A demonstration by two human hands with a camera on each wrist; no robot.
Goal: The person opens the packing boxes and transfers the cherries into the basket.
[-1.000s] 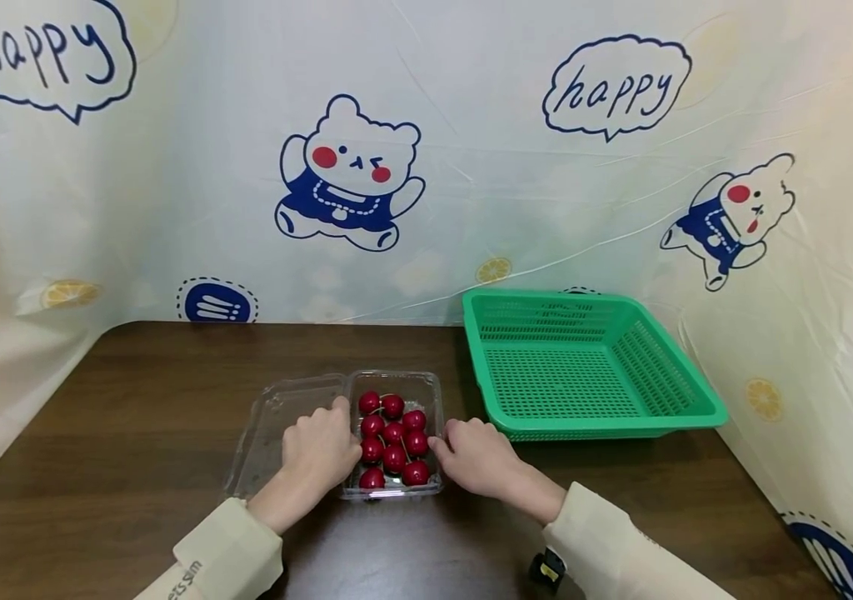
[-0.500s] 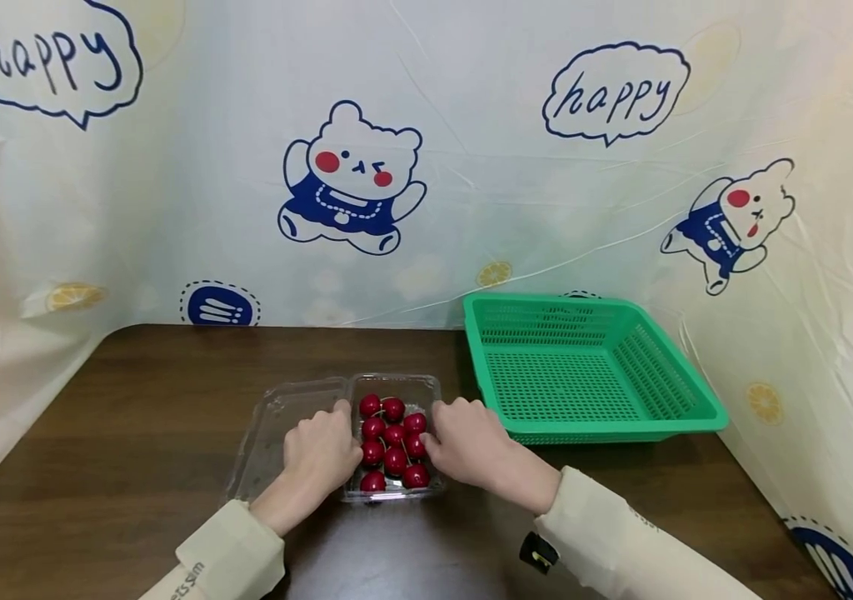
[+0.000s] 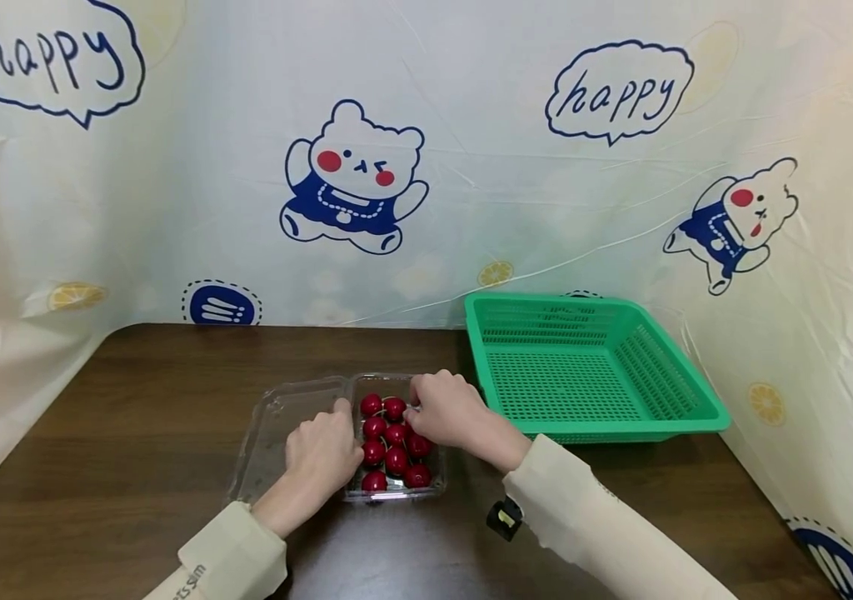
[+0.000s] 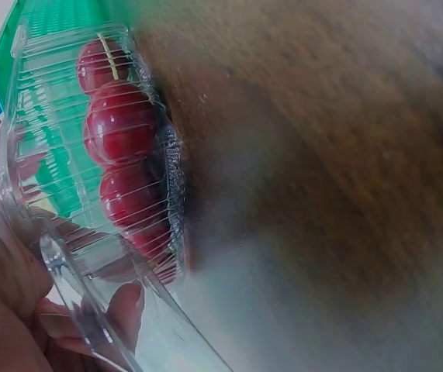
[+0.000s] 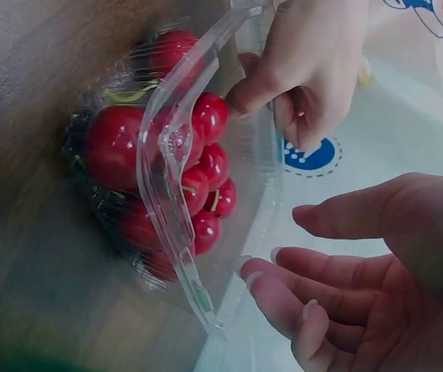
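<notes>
Glossy red cherries, some with green stems, lie in a clear plastic box. The box's hinged lid lies folded out flat to its left. My left hand grips the box's left edge by the hinge, its fingers showing around the clear rim in the left wrist view. Over the back right part of the box hovers my right hand. Seen from the right wrist, this hand has its thumb and fingers spread, with no cherry between them; the fingertips are right by the rim.
Behind and to the right stands a green slotted plastic basket with nothing in it. Everything rests on a dark brown wooden table. A pale curtain printed with cartoon bears closes off the back and sides.
My right hand has moved left and away from me, from beside the box's right edge to over its back right cherries. The left hand stays at the left edge.
</notes>
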